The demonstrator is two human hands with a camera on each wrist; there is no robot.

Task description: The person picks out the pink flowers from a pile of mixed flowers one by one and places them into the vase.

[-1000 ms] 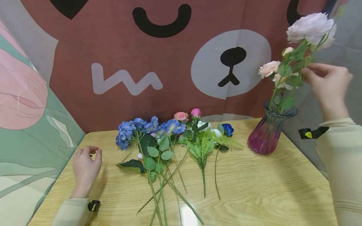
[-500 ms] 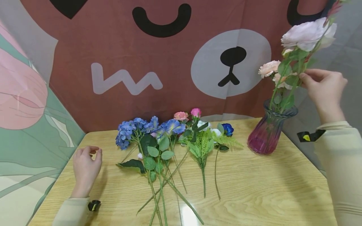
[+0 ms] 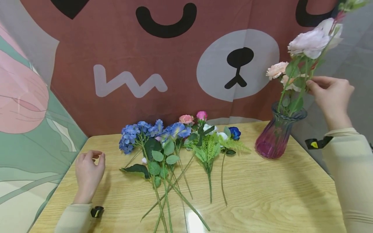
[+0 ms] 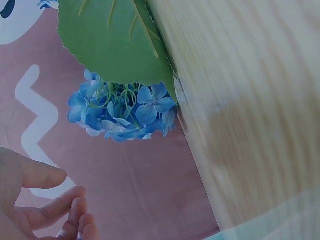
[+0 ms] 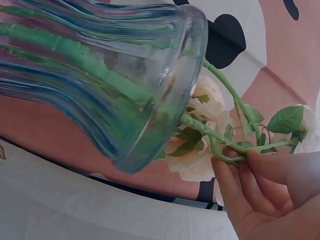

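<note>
My right hand [image 3: 335,97] pinches a green flower stem [image 5: 202,128] between thumb and fingertips, just above the mouth of a glass vase [image 3: 271,139] that fades from blue to pink. This stem rises past a large pale pink flower [image 3: 309,43] and carries a blurred greenish blossom [image 3: 352,4] at its tip. Peach roses [image 3: 276,70] stand in the vase too. In the right wrist view, several green stems show through the glass [image 5: 185,65]. Holding nothing, my left hand [image 3: 88,173] stays at the table's left side, fingers loosely curled, left of the blue hydrangea [image 3: 128,139].
Across the middle of the wooden table [image 3: 262,200] lie several artificial flowers with crossing stems. Among them are a green fern-like spray [image 3: 208,155], a pink rose [image 3: 201,116] and a dark blue flower [image 3: 234,133]. Behind hangs a printed bear cloth [image 3: 175,64].
My right hand has moved down and slightly left toward the vase mouth, bringing the stem lower. The large pale flower has shifted down and left too. My left hand has stayed still.
</note>
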